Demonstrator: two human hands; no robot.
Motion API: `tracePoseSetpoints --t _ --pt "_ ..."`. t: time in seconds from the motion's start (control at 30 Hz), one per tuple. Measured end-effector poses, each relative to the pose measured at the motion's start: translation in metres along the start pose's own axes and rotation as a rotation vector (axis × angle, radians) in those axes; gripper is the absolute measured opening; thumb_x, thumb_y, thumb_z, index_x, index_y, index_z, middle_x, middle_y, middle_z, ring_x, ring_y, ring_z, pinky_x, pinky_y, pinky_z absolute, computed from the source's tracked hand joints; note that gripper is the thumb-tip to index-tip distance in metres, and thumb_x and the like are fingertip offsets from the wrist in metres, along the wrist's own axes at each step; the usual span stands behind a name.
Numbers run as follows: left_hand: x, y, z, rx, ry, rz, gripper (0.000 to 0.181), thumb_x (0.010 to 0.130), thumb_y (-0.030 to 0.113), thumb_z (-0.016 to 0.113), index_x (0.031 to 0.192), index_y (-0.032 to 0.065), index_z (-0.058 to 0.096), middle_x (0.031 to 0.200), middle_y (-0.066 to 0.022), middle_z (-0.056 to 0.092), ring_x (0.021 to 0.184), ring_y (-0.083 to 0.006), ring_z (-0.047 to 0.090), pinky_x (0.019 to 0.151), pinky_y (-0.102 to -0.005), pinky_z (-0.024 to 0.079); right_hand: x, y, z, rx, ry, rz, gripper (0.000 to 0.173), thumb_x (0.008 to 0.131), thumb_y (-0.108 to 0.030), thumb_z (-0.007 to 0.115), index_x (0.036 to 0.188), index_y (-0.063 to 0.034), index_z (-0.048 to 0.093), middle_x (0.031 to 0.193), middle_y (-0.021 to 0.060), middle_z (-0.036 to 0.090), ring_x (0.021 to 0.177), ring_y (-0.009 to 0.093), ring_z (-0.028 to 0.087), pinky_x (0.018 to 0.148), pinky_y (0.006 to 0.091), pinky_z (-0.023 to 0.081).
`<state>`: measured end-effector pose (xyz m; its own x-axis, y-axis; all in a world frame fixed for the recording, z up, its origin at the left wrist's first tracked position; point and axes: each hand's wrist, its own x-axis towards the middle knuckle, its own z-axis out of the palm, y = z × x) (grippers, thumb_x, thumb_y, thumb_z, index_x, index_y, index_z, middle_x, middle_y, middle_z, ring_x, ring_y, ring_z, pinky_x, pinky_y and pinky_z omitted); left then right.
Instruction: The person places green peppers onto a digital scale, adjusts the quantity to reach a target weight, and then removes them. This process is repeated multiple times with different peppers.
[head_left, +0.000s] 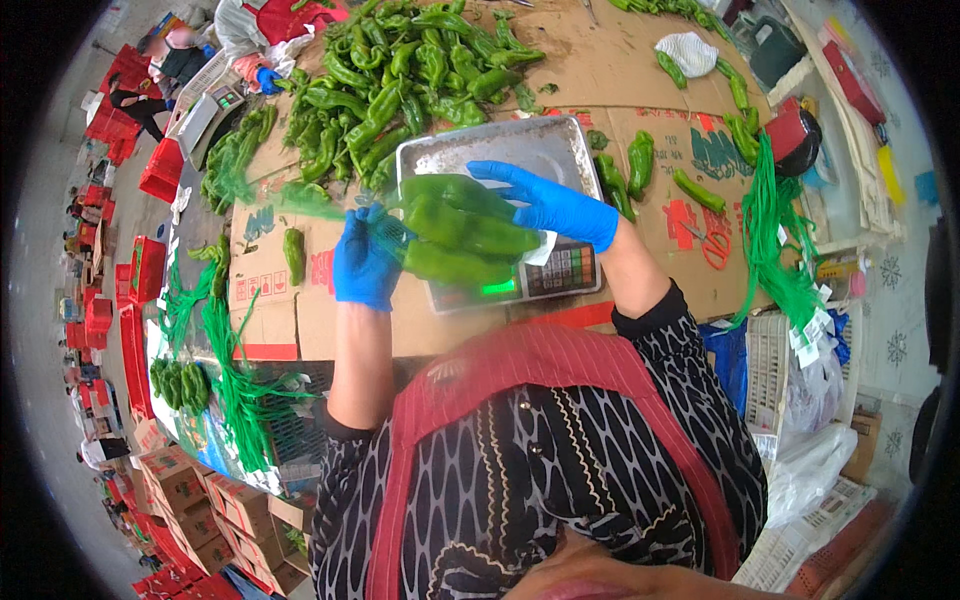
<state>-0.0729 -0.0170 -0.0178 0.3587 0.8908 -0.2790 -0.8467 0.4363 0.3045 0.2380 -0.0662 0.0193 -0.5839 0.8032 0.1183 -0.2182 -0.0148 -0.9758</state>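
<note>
My left hand (367, 259), in a blue glove, is closed around the gathered neck of a green mesh bag. Large green peppers (465, 229) fill that bag, which hangs blurred above a digital scale (570, 150) and carries a white tag (541, 249). The bag's loose net tail (304, 206) trails to the left past my left hand. My right hand (566, 210), also blue-gloved, is beside the bag's right end with its fingers spread. Whether its fingertips touch the peppers cannot be made out. The scale has a metal pan, a keypad and a lit green display (499, 287), partly covered by the bag.
A heap of green peppers (405, 75) lies beyond the scale on cardboard (622, 292). Red-handled scissors (712, 247) rest at right, near green mesh bags (772, 232). More mesh bags (232, 375) hang at left. Another person's gloved hand (268, 80) is at the heap's far left.
</note>
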Motion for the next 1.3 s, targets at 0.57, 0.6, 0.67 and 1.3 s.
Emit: tracePoseSetpoints --t 0.57,0.6,0.67,1.3 --pt "-0.022 -0.035 -0.029 0.091 -0.106 -0.085 0.046 0.100 0.030 0.042 0.139 0.0061 0.039 0.136 -0.0142 0.048 0.119 -0.0277 0.050 0.103 -0.0413 0.041 0.014 0.008 0.048 0.634 0.117 0.225 0.046 0.099 -0.033 0.045 0.137 -0.0062 0.045 0.123 0.0096 0.057 0.103 0.017 0.058 0.088 0.0330 0.050" --pt "-0.015 -0.038 -0.039 0.210 -0.101 -0.081 0.046 0.099 0.029 0.043 0.137 0.0030 0.040 0.133 -0.0150 0.051 0.118 -0.0273 0.051 0.103 -0.0401 0.042 0.016 0.010 0.048 0.696 0.039 0.207 0.048 0.100 -0.037 0.043 0.139 -0.0084 0.042 0.123 0.0096 0.057 0.101 0.016 0.058 0.086 0.0302 0.049" --pt "-0.012 -0.040 -0.057 0.082 -0.169 -0.189 0.044 0.098 0.023 0.044 0.136 0.0007 0.041 0.132 -0.0162 0.050 0.119 -0.0262 0.050 0.103 -0.0384 0.042 0.019 0.014 0.052 0.409 0.113 0.094 0.050 0.098 -0.041 0.045 0.138 -0.0109 0.045 0.112 0.0073 0.059 0.094 0.014 0.058 0.081 0.0291 0.050" --pt "-0.068 -0.073 -0.015 1.125 -0.355 -0.107 0.040 0.087 0.008 0.057 0.125 0.0056 0.048 0.119 -0.0095 0.054 0.112 -0.0176 0.050 0.101 -0.0298 0.040 0.035 0.016 0.074 -0.342 0.344 -0.030 0.095 0.074 -0.028 0.080 0.146 -0.0094 0.022 0.134 0.0170 0.046 0.125 0.027 0.045 0.105 0.0384 0.037"
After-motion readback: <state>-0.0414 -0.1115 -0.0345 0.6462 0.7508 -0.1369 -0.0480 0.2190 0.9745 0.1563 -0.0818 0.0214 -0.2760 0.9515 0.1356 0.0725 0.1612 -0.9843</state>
